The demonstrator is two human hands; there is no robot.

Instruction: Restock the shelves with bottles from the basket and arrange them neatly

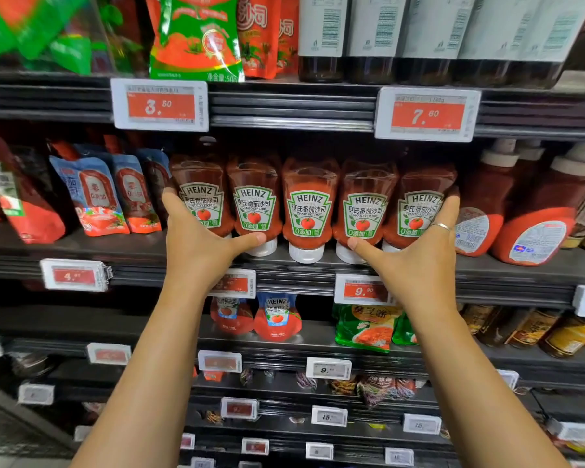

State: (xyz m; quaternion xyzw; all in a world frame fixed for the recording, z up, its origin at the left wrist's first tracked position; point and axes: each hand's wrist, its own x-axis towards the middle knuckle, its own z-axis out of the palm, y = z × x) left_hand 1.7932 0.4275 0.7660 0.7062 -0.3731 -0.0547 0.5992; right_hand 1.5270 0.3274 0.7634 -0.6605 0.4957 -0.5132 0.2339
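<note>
A row of five upside-down Heinz ketchup bottles [309, 211] is seen standing on their white caps at the front of the middle shelf [487, 265], labels turned outward. The row is bracketed by both hands. The left hand [196, 238] is laid flat against the outer side of the leftmost bottle [201, 197], fingers straight and thumb stretched along the caps beneath. The right hand [416, 255], on which a ring [441, 227] is worn, is set the same way against the rightmost bottle [423, 211]. Neither hand is curled round anything; both are spread open and pressed inward, so nothing is held. This placement is judged to serve squeezing the bottles together and lining them up evenly, the thumbs perhaps being used to keep the caps level with the shelf edge. Pouches [105, 194] are stocked just to the left and larger sauce bottles [534, 211] just to the right, so the row must be kept within its own slot. The basket is not in view.
</note>
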